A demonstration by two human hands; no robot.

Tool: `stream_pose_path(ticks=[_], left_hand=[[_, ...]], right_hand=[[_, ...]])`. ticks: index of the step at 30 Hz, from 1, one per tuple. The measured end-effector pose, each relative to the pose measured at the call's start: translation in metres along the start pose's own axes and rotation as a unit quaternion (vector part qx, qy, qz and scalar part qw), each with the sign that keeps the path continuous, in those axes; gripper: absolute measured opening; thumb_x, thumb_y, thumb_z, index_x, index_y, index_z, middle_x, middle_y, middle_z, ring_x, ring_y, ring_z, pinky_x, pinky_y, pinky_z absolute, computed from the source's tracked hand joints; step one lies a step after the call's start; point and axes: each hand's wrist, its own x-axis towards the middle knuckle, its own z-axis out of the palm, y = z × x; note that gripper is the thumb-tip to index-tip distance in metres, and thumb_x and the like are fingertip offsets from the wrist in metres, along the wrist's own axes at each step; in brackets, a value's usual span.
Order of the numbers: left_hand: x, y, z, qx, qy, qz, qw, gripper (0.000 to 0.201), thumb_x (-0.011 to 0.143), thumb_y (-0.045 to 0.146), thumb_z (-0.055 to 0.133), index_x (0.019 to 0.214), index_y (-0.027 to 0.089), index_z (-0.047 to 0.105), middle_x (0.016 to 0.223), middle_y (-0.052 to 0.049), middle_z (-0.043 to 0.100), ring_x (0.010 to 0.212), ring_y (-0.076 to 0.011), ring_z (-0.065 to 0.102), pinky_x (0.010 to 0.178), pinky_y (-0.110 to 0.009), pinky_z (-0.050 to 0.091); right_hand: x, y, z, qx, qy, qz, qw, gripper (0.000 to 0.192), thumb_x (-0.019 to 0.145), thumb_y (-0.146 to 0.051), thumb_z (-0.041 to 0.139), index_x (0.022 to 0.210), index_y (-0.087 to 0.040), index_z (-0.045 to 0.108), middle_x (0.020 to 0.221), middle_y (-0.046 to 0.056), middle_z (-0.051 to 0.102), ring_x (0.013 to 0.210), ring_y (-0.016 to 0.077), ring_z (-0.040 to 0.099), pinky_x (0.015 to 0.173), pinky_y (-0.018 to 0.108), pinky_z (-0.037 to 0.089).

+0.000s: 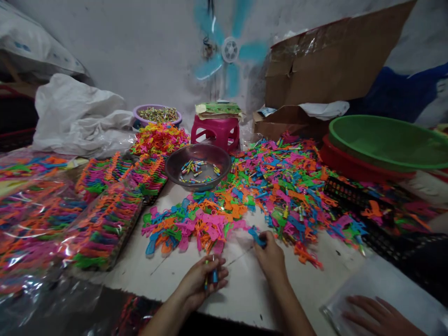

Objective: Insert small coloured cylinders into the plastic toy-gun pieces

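Dimly lit, pale grey wall [140,51]
A blue-bladed fan [230,50] shows against it, above a magenta plastic stool [217,125].

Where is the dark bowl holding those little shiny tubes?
In the head view, the bowl sits left of centre, just in front of the pink stool.

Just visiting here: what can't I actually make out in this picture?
In the head view:
Small pieces in the left hand: its grip partly covers them, so I can't count them.
Blue piece in the right hand: the grip covers its held end.
Red basin: its inside is hidden by the green basin, itself cut off by the right edge.
Fan blades: blurred, apparently from spinning.
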Motion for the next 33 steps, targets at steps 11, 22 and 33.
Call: stream_pose_path(ticks=[11,22,33], left_hand=[[-0.01,-0.004,0.03,0.096,-0.025,0.104,0.99,0.04,0.06,0.035,0.07,0.092,0.017,0.053,0.068,0.0,0.061,0.044,-0.006,0.054,0.031,-0.011,0.021],[-0.026,0.002,0.026,0.297,-0.053,0.204,0.932,0.034,0.067,0.04,0.061,0.087,0.012,0.06,0.066,-0.001,0.061,0.037,-0.0041,0.045,0.039,-0.018,0.03],[-0.033,0.019,0.025,0.277,-0.013,0.177,0.944,0.035,0.067,0.041,0.061,0.09,0.014,0.062,0.072,-0.001,0.057,0.043,-0.0026,0.041,0.038,-0.016,0.024]], right_hand=[[-0.058,-0.012,-0.006,0.139,-0.055,-0.314,0.937,0.03,0.071,-0.014,0.045,0.1,-0.02,0.053,0.104,0.009,0.059,0.098,0.0194,0.053,0.084,0.031,0.043],[-0.068,-0.046,0.003,0.439,-0.04,0.09,0.893,0.034,0.067,-0.047,0.057,0.059,-0.015,0.052,0.05,-0.003,0.047,0.046,0.0095,0.042,0.042,0.02,0.036],[-0.069,-0.057,-0.01,0.486,-0.059,0.102,0.866,0.032,0.066,-0.046,0.058,0.058,-0.017,0.046,0.049,-0.005,0.04,0.044,0.0075,0.034,0.04,0.019,0.032]])
